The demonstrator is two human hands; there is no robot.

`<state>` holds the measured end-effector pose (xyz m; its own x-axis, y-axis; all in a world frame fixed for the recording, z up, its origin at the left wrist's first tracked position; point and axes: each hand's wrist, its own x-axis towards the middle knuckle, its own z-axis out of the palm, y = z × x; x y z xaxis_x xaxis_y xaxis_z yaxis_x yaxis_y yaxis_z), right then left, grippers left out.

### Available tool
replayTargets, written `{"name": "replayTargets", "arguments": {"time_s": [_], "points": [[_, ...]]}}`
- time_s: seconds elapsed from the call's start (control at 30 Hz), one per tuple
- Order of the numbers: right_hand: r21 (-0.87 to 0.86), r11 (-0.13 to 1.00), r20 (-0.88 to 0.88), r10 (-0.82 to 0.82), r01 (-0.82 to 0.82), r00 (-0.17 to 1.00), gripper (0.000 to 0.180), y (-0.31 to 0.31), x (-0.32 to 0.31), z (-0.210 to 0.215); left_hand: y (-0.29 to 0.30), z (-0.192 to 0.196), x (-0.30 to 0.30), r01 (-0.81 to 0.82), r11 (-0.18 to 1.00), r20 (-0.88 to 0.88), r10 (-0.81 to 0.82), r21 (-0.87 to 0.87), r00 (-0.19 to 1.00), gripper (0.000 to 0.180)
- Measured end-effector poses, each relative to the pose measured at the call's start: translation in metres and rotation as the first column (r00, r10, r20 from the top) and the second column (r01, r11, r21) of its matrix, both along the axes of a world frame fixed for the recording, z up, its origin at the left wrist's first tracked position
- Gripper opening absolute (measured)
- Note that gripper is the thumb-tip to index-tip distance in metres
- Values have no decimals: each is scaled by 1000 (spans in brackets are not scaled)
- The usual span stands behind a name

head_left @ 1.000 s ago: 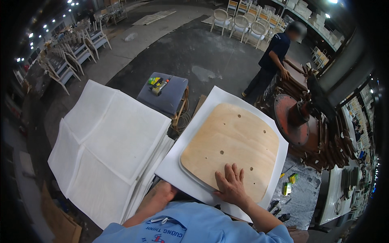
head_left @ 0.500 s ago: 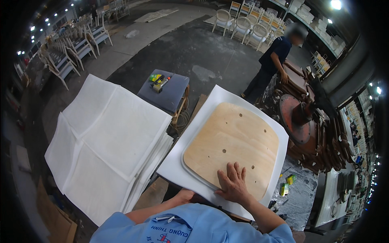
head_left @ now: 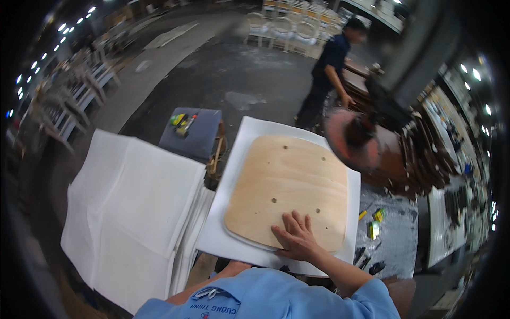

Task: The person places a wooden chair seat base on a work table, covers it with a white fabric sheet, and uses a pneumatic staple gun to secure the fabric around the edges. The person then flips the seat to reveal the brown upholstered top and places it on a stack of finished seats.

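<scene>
At the far left stand rows of white chairs, blurred, along the dark floor. Nearer to the person lies a stack of white fabric sheets; the top sheet is spread wide and its left edge hangs down. Behind the stack, a little to the right, stands a stool with a blue-grey seat, and on this seat lie small yellow and green tools, too small to tell exactly.

The left hand is not visible. Only a part of the left forearm shows, under the near edge of the white sheet, so I cannot tell if that hand is open or closed.

In the middle lies a white foam pad, and on top of it a plywood seat board with rounded corners and several small holes. The board lies flat, inside the pad's edges. The right hand rests on the near edge of the board, palm down, fingers spread; it presses flat and grasps nothing.

To the right, on a grey table, lie small yellow and green items. Behind it is a pile of dark brown wooden chair parts. Farther back another person in dark clothes bends over that pile.
</scene>
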<state>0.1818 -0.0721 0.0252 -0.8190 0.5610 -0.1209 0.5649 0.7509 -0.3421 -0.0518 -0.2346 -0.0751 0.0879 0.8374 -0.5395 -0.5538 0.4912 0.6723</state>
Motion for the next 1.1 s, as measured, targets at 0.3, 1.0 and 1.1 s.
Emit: {"name": "replayTargets", "arguments": {"time_s": [0.3,1.0,1.1], "points": [[-35,999,-7,32,-32,999,98,0,0,13,33,23,-25,-25,990,-141,6,-140,990,40],[-66,997,-98,40,-47,994,99,4,12,14,29,42,-101,45,943,-545,-228,-329,807,32],[-161,987,-225,-43,6,973,92,2,15,8,6,58,-126,224,870,-575,-463,-439,674,31]]}}
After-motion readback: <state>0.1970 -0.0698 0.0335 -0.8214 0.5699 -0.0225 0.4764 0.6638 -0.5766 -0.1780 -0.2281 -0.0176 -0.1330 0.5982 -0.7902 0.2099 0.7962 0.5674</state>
